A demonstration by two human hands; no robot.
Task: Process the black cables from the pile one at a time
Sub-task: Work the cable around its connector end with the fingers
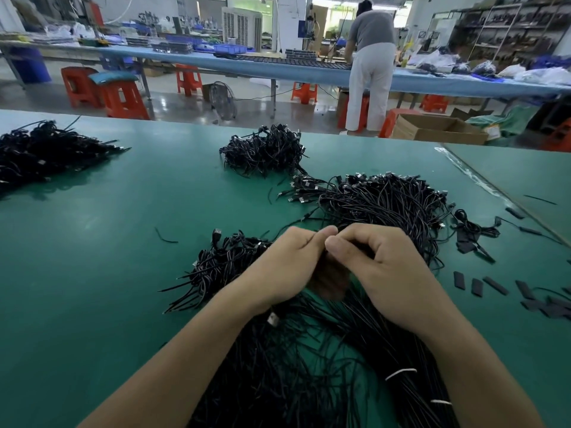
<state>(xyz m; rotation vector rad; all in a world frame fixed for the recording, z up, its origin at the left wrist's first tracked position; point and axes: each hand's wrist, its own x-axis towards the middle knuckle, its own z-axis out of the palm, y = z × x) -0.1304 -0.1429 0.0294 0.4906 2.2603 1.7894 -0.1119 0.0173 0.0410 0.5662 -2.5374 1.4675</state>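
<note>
Pinching one black cable (358,246) between them (most of it is hidden), the left hand (287,267) and the right hand (389,270) meet with fingers curled tight, just in front of the big pile (386,205). They hold it up, I think, to keep it apart from the rest.

Left grip (290,264), right grip (383,267) — bare; left forearm (191,350), right forearm (463,350) uncovered to frame edge.

It was a factory workroom. Long tables (309,74) held heaps of black cables (386,205) and blue bins (230,48). Red stools (123,100) stood on the floor, and shelves (500,29) lined the far wall.
</note>
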